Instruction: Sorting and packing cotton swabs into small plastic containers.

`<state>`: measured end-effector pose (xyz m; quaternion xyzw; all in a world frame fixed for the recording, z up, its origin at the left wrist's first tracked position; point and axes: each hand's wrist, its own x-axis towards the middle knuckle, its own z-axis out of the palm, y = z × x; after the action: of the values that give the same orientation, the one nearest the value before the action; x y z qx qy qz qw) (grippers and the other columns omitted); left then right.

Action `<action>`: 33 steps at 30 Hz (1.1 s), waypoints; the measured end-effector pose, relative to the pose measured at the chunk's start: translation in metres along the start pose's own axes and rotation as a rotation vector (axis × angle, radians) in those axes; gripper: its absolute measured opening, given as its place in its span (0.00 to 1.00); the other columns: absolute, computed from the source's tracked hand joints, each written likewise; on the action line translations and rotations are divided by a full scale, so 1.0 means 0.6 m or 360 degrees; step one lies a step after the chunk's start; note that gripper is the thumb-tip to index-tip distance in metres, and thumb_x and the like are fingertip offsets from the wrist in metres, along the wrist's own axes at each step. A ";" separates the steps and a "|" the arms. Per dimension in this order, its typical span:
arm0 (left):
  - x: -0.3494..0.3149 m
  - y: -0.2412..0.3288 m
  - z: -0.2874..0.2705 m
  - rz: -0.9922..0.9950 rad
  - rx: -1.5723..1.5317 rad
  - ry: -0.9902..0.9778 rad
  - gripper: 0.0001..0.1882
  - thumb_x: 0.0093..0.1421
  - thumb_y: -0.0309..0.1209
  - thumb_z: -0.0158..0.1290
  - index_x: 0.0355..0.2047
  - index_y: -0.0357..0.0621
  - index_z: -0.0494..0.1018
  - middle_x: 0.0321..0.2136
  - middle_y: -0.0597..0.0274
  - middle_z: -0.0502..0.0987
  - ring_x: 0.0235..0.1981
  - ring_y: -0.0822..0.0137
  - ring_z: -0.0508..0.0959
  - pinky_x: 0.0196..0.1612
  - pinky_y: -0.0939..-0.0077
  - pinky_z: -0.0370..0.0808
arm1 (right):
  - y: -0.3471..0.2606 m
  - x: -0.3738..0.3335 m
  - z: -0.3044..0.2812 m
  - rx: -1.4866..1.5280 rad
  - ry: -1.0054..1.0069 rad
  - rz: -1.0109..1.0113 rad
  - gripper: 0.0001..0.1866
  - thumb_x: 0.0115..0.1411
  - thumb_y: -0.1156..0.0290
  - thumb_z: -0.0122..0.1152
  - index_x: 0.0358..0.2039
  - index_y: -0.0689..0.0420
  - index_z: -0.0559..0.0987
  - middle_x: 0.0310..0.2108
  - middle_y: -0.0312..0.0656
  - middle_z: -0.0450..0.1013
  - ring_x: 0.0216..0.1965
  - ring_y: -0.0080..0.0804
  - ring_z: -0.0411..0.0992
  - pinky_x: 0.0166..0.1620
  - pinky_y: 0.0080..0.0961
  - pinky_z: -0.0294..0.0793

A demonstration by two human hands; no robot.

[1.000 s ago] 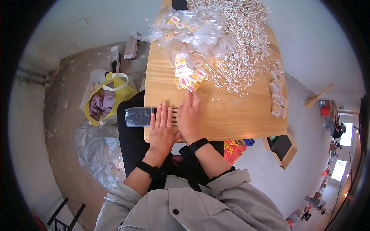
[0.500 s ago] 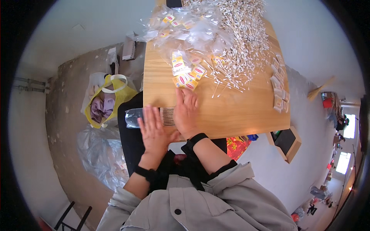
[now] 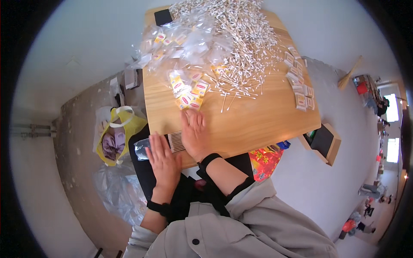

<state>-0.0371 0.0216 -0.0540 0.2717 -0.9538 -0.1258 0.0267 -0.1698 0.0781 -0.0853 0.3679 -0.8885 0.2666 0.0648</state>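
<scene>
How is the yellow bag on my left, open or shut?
Open: purple cloth shows inside the yellow bag, through its uncovered top.

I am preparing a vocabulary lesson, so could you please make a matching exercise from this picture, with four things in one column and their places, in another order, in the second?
Things
1. Neat row of thin, pale sticks
2. Large loose heap of white-tipped cotton swabs
3. Small white rectangular packs
4. Yellow bag with white handles

Places
A. Along the right edge of the light wooden table
B. Off the table, to its left
C. Between the left hand and the right hand
D. At the table's far end

Pairs: 1-C, 2-D, 3-A, 4-B
</scene>
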 end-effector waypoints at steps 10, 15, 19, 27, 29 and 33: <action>0.001 0.022 0.031 0.0337 0.0019 -0.0148 0.45 0.58 0.51 0.50 0.66 0.34 0.48 0.68 0.47 0.48 0.71 0.53 0.45 0.68 0.47 0.40 | 0.023 -0.001 0.018 0.0455 0.0141 0.0090 0.27 0.51 0.79 0.54 0.55 0.63 0.67 0.53 0.51 0.62 0.58 0.49 0.59 0.62 0.42 0.57; -0.001 0.020 0.033 0.0343 0.0042 -0.0093 0.47 0.58 0.54 0.50 0.66 0.33 0.49 0.68 0.47 0.48 0.70 0.53 0.45 0.67 0.46 0.41 | 0.043 -0.004 -0.003 0.0695 0.0120 0.0101 0.35 0.49 0.80 0.61 0.59 0.62 0.62 0.56 0.54 0.59 0.59 0.51 0.57 0.61 0.40 0.59; -0.002 0.021 0.035 0.0342 0.0030 -0.0095 0.46 0.59 0.53 0.50 0.66 0.33 0.49 0.68 0.46 0.48 0.70 0.53 0.46 0.67 0.45 0.42 | 0.051 -0.002 -0.006 0.0649 0.0074 0.0107 0.37 0.48 0.78 0.65 0.59 0.61 0.62 0.56 0.54 0.59 0.59 0.51 0.57 0.61 0.39 0.59; 0.000 0.025 0.034 0.0318 0.0005 -0.0095 0.47 0.58 0.52 0.52 0.66 0.32 0.48 0.68 0.46 0.48 0.70 0.52 0.46 0.67 0.44 0.41 | 0.085 -0.020 -0.054 0.0548 0.0131 0.0321 0.35 0.50 0.76 0.66 0.59 0.58 0.64 0.51 0.52 0.62 0.55 0.50 0.60 0.58 0.39 0.61; -0.002 0.022 0.034 0.0302 -0.0022 -0.0110 0.47 0.57 0.51 0.53 0.66 0.33 0.48 0.68 0.47 0.47 0.70 0.52 0.46 0.67 0.45 0.40 | 0.098 -0.026 -0.069 0.0319 0.0145 0.0296 0.33 0.51 0.74 0.65 0.58 0.58 0.65 0.51 0.52 0.62 0.54 0.50 0.60 0.58 0.40 0.61; -0.002 0.023 0.038 0.0310 0.0006 -0.0043 0.47 0.56 0.52 0.54 0.66 0.34 0.50 0.68 0.49 0.49 0.70 0.56 0.47 0.68 0.47 0.41 | 0.142 -0.017 -0.096 0.0044 0.0216 0.0467 0.32 0.52 0.73 0.65 0.58 0.58 0.66 0.50 0.51 0.63 0.54 0.49 0.60 0.57 0.41 0.60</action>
<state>-0.0457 0.0386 -0.0728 0.1760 -0.9762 -0.1244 0.0252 -0.2257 0.1644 -0.0759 0.2162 -0.9225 0.3095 0.0800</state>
